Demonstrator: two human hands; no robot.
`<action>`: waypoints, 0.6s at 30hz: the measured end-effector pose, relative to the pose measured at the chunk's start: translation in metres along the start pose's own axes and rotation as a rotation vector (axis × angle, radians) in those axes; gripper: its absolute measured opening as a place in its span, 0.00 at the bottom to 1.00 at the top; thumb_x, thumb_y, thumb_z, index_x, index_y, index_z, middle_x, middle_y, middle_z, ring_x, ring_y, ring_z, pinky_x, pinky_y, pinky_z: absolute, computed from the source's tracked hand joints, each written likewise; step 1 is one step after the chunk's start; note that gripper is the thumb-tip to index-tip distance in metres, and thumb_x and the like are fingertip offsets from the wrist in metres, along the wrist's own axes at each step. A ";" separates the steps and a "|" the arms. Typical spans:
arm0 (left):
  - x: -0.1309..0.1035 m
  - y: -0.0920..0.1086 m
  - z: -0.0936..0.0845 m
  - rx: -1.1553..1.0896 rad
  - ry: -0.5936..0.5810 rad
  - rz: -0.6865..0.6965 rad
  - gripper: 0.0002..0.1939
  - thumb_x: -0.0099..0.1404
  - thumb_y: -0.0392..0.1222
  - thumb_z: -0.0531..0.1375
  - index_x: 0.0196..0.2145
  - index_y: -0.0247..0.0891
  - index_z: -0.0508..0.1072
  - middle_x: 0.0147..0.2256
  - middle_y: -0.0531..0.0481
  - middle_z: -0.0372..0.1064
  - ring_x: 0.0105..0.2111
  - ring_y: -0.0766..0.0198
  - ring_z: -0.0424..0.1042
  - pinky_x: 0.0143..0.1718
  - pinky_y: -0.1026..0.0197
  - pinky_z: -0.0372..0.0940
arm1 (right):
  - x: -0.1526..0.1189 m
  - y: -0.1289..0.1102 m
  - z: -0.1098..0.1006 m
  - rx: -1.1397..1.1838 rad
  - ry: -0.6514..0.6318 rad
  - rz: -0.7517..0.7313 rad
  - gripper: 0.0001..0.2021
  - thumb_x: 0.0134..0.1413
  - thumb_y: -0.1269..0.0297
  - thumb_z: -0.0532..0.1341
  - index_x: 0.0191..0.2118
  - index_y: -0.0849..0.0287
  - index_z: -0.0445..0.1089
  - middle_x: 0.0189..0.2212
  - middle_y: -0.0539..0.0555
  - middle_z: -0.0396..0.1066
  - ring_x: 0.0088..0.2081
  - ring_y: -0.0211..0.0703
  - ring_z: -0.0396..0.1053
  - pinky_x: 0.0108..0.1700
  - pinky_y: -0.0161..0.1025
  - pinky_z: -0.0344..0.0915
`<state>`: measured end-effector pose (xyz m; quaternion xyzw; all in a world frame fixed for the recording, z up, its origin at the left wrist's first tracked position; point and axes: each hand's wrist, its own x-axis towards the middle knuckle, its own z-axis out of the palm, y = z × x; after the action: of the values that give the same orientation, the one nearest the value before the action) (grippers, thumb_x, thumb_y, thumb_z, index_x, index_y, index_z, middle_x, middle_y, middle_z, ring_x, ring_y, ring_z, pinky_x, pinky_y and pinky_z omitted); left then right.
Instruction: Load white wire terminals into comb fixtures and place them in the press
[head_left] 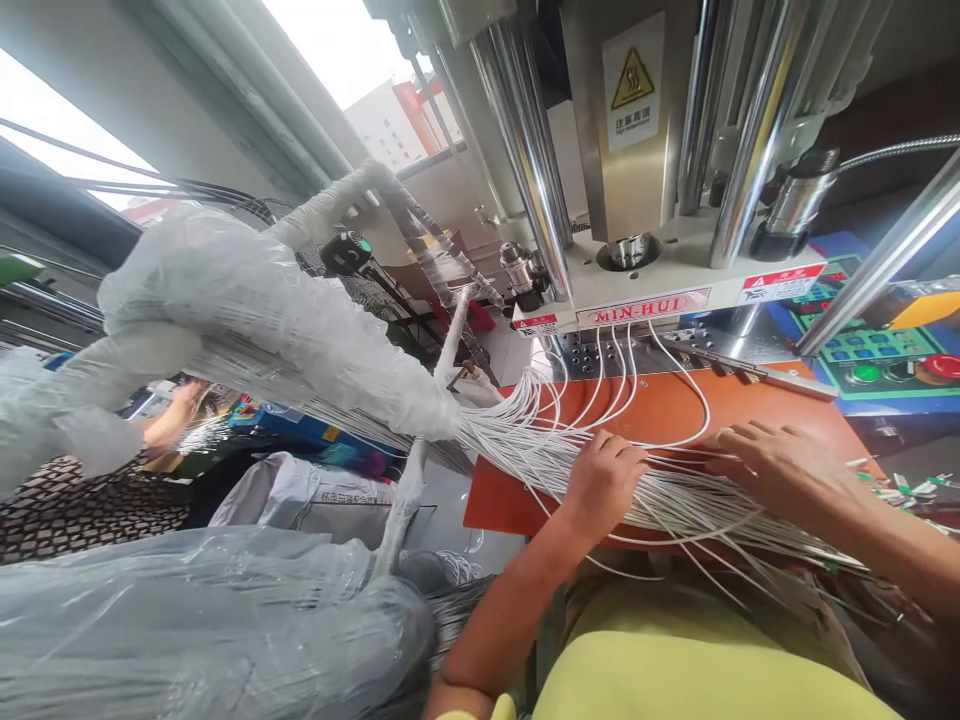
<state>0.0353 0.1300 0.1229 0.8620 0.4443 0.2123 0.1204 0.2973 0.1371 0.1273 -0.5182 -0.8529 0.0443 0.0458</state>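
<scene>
A thick bundle of thin white cables [517,445] runs across an orange board [757,400] in front of the press. My left hand [609,476] is on the bundle near the board's middle, its fingers curled round some cables. Farther right, my right hand [772,465] rests over the cables with its fingers bent; what lies beneath them is hidden. Several single cables loop up from the bundle to the metal plate under the machine's nameplate [643,308].
The press [637,200] stands ahead, with a control panel [870,360] at its right. A plastic-wrapped rack arm [300,320] reaches in from the left. Cable ends with green bits [911,490] lie at right. Another person's hand [176,415] shows far left.
</scene>
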 end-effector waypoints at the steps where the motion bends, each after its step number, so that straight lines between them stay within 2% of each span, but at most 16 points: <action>1: 0.009 -0.003 0.001 0.047 -0.053 0.016 0.06 0.70 0.40 0.60 0.43 0.39 0.75 0.39 0.50 0.73 0.45 0.60 0.66 0.49 0.57 0.66 | 0.010 -0.007 -0.001 -0.031 -0.058 0.004 0.10 0.67 0.61 0.53 0.42 0.56 0.70 0.39 0.56 0.75 0.42 0.53 0.73 0.38 0.46 0.63; 3: 0.022 -0.007 0.003 0.134 -0.137 0.063 0.04 0.69 0.39 0.61 0.41 0.40 0.76 0.39 0.50 0.72 0.46 0.59 0.64 0.49 0.56 0.65 | 0.023 -0.018 -0.001 -0.089 -0.128 -0.009 0.07 0.65 0.66 0.54 0.43 0.59 0.68 0.40 0.59 0.73 0.43 0.54 0.72 0.34 0.44 0.61; 5: 0.029 -0.011 0.006 0.200 -0.168 0.085 0.05 0.69 0.38 0.60 0.41 0.41 0.76 0.40 0.50 0.70 0.48 0.57 0.63 0.51 0.54 0.64 | 0.029 -0.024 0.001 -0.147 -0.149 -0.039 0.10 0.61 0.74 0.54 0.46 0.60 0.66 0.39 0.59 0.72 0.42 0.53 0.72 0.30 0.40 0.58; 8: 0.030 -0.018 0.009 0.204 -0.145 0.035 0.07 0.69 0.37 0.59 0.44 0.40 0.75 0.42 0.49 0.70 0.50 0.56 0.63 0.52 0.52 0.64 | 0.034 -0.022 0.009 -0.198 -0.173 -0.048 0.17 0.59 0.80 0.51 0.51 0.60 0.63 0.38 0.59 0.71 0.40 0.50 0.72 0.30 0.37 0.57; 11: 0.025 -0.024 0.009 0.110 -0.059 -0.010 0.08 0.69 0.37 0.60 0.46 0.38 0.74 0.41 0.48 0.71 0.49 0.56 0.64 0.53 0.52 0.65 | 0.040 -0.010 0.018 -0.199 -0.181 -0.039 0.18 0.56 0.83 0.50 0.50 0.63 0.62 0.38 0.60 0.71 0.39 0.51 0.72 0.32 0.38 0.60; 15: 0.024 -0.018 0.004 -0.014 0.080 0.022 0.11 0.69 0.39 0.60 0.49 0.38 0.72 0.44 0.46 0.72 0.52 0.55 0.65 0.56 0.50 0.65 | 0.043 -0.001 0.011 -0.099 -0.052 -0.068 0.19 0.52 0.84 0.47 0.47 0.65 0.62 0.36 0.60 0.70 0.36 0.49 0.72 0.33 0.39 0.62; 18: 0.030 -0.005 0.000 -0.091 0.101 0.116 0.23 0.70 0.44 0.59 0.61 0.37 0.63 0.54 0.41 0.69 0.58 0.52 0.64 0.60 0.47 0.63 | 0.035 -0.003 -0.013 0.037 0.059 -0.096 0.16 0.55 0.78 0.49 0.48 0.64 0.63 0.31 0.56 0.71 0.28 0.43 0.69 0.27 0.36 0.58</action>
<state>0.0469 0.1577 0.1284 0.8681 0.3891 0.2820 0.1243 0.2805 0.1669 0.1412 -0.4768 -0.8740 0.0426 0.0829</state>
